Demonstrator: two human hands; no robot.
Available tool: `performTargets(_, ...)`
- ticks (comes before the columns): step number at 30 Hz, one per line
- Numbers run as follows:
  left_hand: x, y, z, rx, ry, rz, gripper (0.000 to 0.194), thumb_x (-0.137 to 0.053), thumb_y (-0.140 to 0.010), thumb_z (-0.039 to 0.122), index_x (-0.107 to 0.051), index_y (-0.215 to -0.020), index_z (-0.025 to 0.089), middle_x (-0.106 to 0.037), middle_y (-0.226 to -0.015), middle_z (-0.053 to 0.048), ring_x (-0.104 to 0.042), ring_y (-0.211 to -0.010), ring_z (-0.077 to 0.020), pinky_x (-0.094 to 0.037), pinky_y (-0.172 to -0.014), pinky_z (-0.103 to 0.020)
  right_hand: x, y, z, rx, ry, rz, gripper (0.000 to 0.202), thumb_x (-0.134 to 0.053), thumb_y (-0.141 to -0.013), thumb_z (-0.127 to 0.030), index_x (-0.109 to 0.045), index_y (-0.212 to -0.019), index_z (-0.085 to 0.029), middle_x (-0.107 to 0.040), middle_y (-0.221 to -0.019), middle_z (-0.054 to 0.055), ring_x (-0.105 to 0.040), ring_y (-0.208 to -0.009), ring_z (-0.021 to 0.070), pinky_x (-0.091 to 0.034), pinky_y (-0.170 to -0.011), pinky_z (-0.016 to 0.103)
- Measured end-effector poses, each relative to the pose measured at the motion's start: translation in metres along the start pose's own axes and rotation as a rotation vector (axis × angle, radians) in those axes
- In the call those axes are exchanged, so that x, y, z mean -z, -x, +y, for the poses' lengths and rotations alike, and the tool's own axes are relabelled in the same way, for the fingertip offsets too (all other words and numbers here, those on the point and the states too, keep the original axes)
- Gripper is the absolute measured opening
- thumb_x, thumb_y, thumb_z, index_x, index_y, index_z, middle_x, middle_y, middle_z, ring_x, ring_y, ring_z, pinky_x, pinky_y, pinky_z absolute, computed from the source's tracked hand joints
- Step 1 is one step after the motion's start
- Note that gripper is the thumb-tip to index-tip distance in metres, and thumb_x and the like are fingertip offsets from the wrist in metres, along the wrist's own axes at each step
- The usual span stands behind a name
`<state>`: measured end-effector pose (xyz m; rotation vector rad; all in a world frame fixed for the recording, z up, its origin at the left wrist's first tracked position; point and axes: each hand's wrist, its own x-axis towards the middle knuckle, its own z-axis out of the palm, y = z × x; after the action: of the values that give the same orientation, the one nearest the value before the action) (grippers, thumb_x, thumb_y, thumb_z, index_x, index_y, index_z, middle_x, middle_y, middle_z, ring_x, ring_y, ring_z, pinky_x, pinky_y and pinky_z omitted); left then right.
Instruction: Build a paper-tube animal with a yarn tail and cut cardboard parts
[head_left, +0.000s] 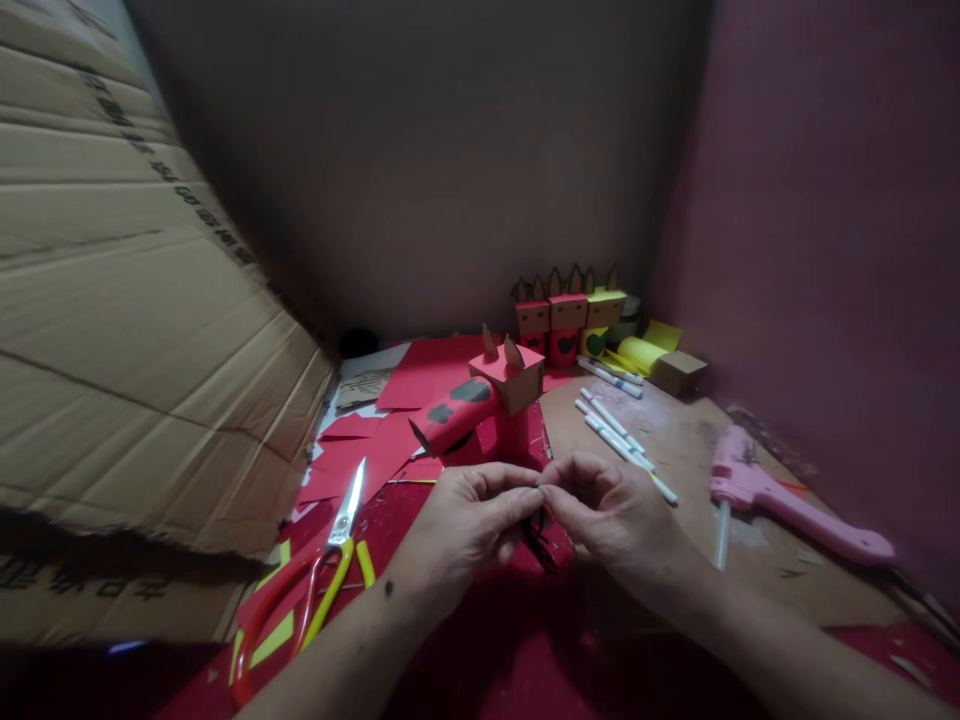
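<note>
At the near side, both forearms come in above a red table. The left hand & the right hand meet at approx. the middle. On each hand the thumb & index finger are closed in a small pinch, tip to tip, w/ dark strands between them; the strands hang down just under the fingers, in the gap between both palms. How many strands, I cannot tell.

Near left, scissors w/ red & yellow handles lie w/ blades pointing far, some yellow paper strips under them. Left of these stands a big cardboard sheet w/ printed characters. On the right is a brown board, carrying a pink glue gun, nozzle toward near side, & white markers.

Just beyond the hands is a red tube w/ dark patches, tilted, beside a box-headed figure w/ two brown ears. Red paper lies to the left.

Far right of centre, three similar figures stand in a row, two red & one yellow; next to them a yellow paper roll & a small brown box. Behind is a grey wall.
</note>
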<state>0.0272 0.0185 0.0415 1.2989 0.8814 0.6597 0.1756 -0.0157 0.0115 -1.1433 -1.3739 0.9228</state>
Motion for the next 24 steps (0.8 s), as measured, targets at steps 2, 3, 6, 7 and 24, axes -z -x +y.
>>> performTargets(2,0.0015,-0.0011,-0.0010,0.010,0.025,0.004,0.020,-0.067,-0.071,0.029,-0.066,-0.081,0.012,-0.050,-0.051,0.005,-0.035,-0.035,-0.0012,-0.022,-0.034,-0.014,0.0006,-0.0004,-0.0016,0.015,0.015,0.003,0.008,-0.055,-0.078,-0.023,-0.060,-0.074,-0.018,-0.058,-0.064,-0.001,-0.051,-0.058,0.0093,-0.042,-0.053,0.020)
performTargets(3,0.0018,-0.0013,-0.0012,0.012,0.025,0.011,0.019,-0.067,-0.070,0.029,-0.065,-0.078,0.012,-0.049,-0.050,0.005,-0.035,-0.035,-0.0013,-0.022,-0.034,-0.014,0.0009,-0.0005,-0.0024,0.023,0.025,0.009,0.008,-0.055,-0.078,-0.023,-0.060,-0.074,-0.018,-0.058,-0.063,-0.002,-0.051,-0.057,0.0091,-0.042,-0.053,0.020)
performTargets(6,0.0017,-0.0009,-0.0012,0.007,0.007,0.023,0.018,-0.068,-0.070,0.028,-0.061,-0.070,0.012,-0.048,-0.048,0.005,-0.036,-0.035,-0.0015,-0.023,-0.034,-0.013,0.0010,0.0002,-0.0033,0.046,0.044,0.030,0.008,-0.056,-0.077,-0.022,-0.060,-0.072,-0.017,-0.057,-0.061,-0.002,-0.050,-0.056,0.0085,-0.041,-0.053,0.019)
performTargets(7,0.0015,-0.0006,-0.0010,0.005,-0.002,0.019,0.018,-0.067,-0.070,0.028,-0.061,-0.069,0.012,-0.048,-0.048,0.005,-0.036,-0.035,-0.0014,-0.023,-0.034,-0.013,0.0009,0.0007,-0.0029,0.050,0.048,0.033,0.008,-0.056,-0.077,-0.022,-0.060,-0.072,-0.017,-0.057,-0.061,-0.002,-0.050,-0.055,0.0084,-0.041,-0.052,0.019)
performTargets(24,0.0066,-0.0002,0.0020,0.002,-0.050,-0.044,0.019,-0.063,-0.073,0.027,-0.060,-0.065,0.011,-0.059,-0.055,0.000,-0.041,-0.034,-0.0022,-0.023,-0.035,-0.015,0.0048,0.0020,0.0008,0.055,0.103,-0.066,0.008,-0.052,-0.081,-0.022,-0.059,-0.078,-0.019,-0.057,-0.063,-0.003,-0.049,-0.055,0.0079,-0.040,-0.051,0.019)
